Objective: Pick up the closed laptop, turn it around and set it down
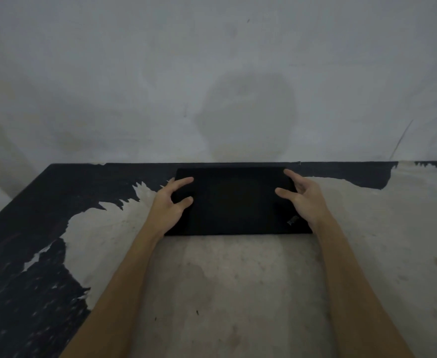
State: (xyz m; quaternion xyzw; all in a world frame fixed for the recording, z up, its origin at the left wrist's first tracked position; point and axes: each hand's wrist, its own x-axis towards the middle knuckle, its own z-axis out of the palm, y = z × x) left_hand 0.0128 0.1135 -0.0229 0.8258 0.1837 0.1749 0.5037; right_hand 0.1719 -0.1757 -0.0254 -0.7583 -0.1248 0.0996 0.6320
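A closed black laptop (234, 201) lies flat on the worn table (225, 280), close to the far edge by the wall. A small logo shows at its near right corner. My left hand (169, 202) hovers over the laptop's left edge with fingers spread and curled. My right hand (300, 197) is over the right edge, fingers apart too. Neither hand clearly grips the laptop; I cannot tell whether the palms touch it.
The table top is dark paint peeled to pale bare patches across the middle and right. A grey wall (212, 73) rises directly behind the far edge. The table's left edge runs diagonally at the left.
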